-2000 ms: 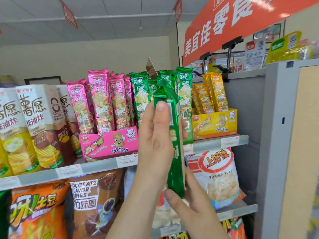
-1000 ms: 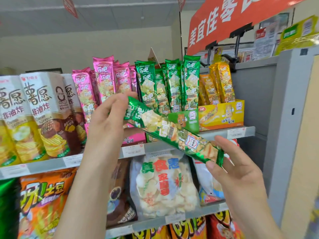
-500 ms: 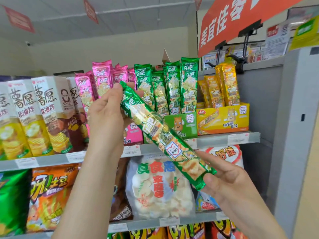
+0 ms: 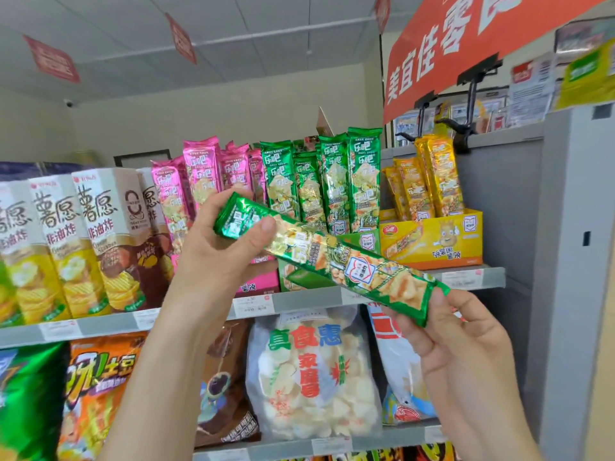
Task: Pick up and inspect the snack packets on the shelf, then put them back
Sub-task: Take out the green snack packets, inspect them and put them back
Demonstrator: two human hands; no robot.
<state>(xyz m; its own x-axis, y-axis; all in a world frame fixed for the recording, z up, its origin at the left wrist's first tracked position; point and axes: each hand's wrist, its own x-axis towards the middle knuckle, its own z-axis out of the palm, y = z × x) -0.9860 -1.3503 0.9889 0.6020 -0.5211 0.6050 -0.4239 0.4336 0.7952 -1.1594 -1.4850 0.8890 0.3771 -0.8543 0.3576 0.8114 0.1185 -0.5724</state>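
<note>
as left hand and right hand grip its ends, green snack packet slants before the shelf

held off the shelf and in front of it, the long packet runs from upper left down to lower right. the left hand pinches the upper end between thumb and curled fingers. the right hand pinches the lower end, fingers curled beneath. behind it, more green packets stand upright, with pink packets to their left and yellow packets to their right. a clear bag of pale crackers sits one level below.
</note>
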